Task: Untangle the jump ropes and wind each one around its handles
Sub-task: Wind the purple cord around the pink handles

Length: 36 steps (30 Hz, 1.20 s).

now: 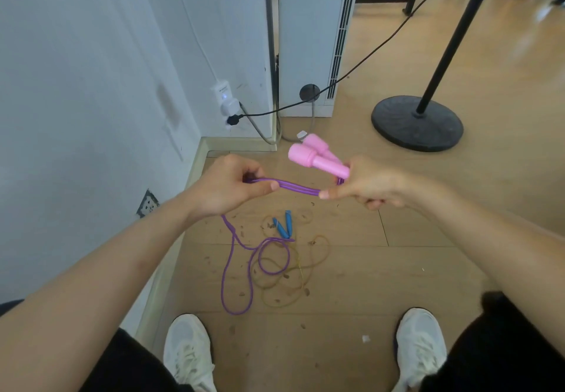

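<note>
I see a white wall filling the left of the frame, with a wall socket near the corner. The wooden floor is light brown. At upper right stands a black round stand base.

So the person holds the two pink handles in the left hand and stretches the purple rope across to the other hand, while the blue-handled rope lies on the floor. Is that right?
Not quite: the head view shows the pink handles in the right hand, not the left. The left hand pinches the purple rope stretched between the hands. The rest holds: the blue-handled rope lies on the floor.
</note>
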Tool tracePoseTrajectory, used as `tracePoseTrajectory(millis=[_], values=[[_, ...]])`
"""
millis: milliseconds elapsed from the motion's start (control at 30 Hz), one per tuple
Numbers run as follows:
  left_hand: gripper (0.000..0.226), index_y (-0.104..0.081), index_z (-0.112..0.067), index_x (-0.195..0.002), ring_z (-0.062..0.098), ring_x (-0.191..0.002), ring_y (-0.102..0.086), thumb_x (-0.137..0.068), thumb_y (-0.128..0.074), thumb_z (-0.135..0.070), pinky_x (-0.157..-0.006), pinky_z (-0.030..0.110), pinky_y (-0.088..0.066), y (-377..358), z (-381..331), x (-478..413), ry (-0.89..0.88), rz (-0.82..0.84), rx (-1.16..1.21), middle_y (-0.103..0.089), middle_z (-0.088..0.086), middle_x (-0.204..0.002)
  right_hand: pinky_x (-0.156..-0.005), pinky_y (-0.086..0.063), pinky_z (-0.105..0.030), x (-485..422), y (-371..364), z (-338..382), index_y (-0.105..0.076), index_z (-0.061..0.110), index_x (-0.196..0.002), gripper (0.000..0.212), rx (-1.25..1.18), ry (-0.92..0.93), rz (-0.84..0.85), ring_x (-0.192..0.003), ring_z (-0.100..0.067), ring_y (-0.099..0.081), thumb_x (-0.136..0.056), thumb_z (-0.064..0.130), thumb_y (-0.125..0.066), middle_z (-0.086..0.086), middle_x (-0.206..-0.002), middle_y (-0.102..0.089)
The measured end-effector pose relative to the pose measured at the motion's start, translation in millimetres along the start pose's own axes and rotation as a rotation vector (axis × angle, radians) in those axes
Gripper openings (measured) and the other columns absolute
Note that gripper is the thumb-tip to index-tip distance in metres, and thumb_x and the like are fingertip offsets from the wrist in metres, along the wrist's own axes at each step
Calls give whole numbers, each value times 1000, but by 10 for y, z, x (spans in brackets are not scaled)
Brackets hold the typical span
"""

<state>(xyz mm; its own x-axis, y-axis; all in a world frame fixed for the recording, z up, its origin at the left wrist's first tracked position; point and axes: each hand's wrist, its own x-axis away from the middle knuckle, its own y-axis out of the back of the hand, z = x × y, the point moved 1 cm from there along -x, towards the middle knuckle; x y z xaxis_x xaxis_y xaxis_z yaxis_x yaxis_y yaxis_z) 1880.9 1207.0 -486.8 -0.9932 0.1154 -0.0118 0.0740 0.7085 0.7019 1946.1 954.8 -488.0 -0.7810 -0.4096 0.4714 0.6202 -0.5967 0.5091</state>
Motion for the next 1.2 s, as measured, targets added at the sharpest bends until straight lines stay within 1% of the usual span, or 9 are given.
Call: tracePoseTrajectory(millis=[133, 300, 467, 567, 767, 867, 967, 1133, 1200], values=[[35, -64, -6, -71, 9, -52, -33, -87, -75, -35, -51, 21, -28, -27, -68, -22, 2, 1, 79, -38, -7, -54, -42, -35, -26, -9, -197, -41, -51, 7, -92, 58, 316, 44, -83, -49, -24, -45, -70, 49, -83, -7, -67, -49], [25, -72, -7, -77, 11, -56, -34, -86, -77, -30, -55, 26, -29, -29, -85, -51, -22, 14, 151, -44, -1, -59, -54, -38, -31, 87, -378, 32, -52, 12, -84, 38, 549, 191, -65, -61, -20, -50, -78, 41, -76, -4, -75, -55], [20, -73, -12, -75, 11, -57, -37, -83, -79, -28, -54, 24, -31, -163, -101, -60, -74, 83, 110, -48, 0, -60, -50, -35, -31, 186, -402, 61, -55, 3, -84, 34, 749, 214, 15, -56, -22, -43, -79, 33, -70, -8, -72, -54], [24, -72, -9, -74, 10, -56, -36, -85, -77, -30, -52, 22, -30, -206, -80, -92, -73, 84, 86, -47, -2, -59, -49, -36, -31, 201, -466, 67, -58, 3, -84, 35, 782, 286, 8, -62, -27, -52, -76, 34, -70, -16, -78, -64], [43, -56, -5, -68, 10, -51, -29, -90, -71, -39, -53, 29, -26, -238, -50, -146, -43, 27, 54, -35, -11, -49, -46, -34, -27, 258, -370, 115, -50, 16, -79, 22, 771, 374, -12, -67, -28, -55, -80, 30, -67, -15, -79, -63], [35, -60, -16, -69, 9, -54, -37, -80, -79, -43, -55, 29, -32, -192, -56, -169, -69, -19, 103, -46, -12, -55, -57, -46, -37, 237, -320, 75, -40, 23, -72, 30, 731, 390, 1, -69, -29, -57, -76, 33, -68, -6, -71, -57], [25, -63, -16, -75, 8, -58, -45, -75, -83, -31, -57, 24, -38, -90, -87, -180, -79, 16, 212, -54, -12, -59, -53, -42, -35, 242, -242, 87, -49, 16, -76, 25, 655, 379, 53, -60, -22, -50, -73, 29, -70, 1, -65, -52], [14, -67, -10, -82, 6, -51, -44, -87, -65, -23, -50, 15, -38, 42, -170, -149, -88, 99, 353, -57, -10, -58, -41, -30, -26, 312, 83, 147, -55, 25, -65, 16, 229, 313, 210, -40, -17, -33, -69, 21, -70, 1, -53, -40], [13, -66, -13, -84, 10, -51, -45, -90, -62, -24, -50, 16, -40, 96, -125, -169, -83, 32, 390, -58, -3, -64, -37, -22, -17, 343, 217, 148, -56, 9, -81, 11, 42, 264, 256, -32, -11, -24, -81, 4, -66, 2, -49, -33]])
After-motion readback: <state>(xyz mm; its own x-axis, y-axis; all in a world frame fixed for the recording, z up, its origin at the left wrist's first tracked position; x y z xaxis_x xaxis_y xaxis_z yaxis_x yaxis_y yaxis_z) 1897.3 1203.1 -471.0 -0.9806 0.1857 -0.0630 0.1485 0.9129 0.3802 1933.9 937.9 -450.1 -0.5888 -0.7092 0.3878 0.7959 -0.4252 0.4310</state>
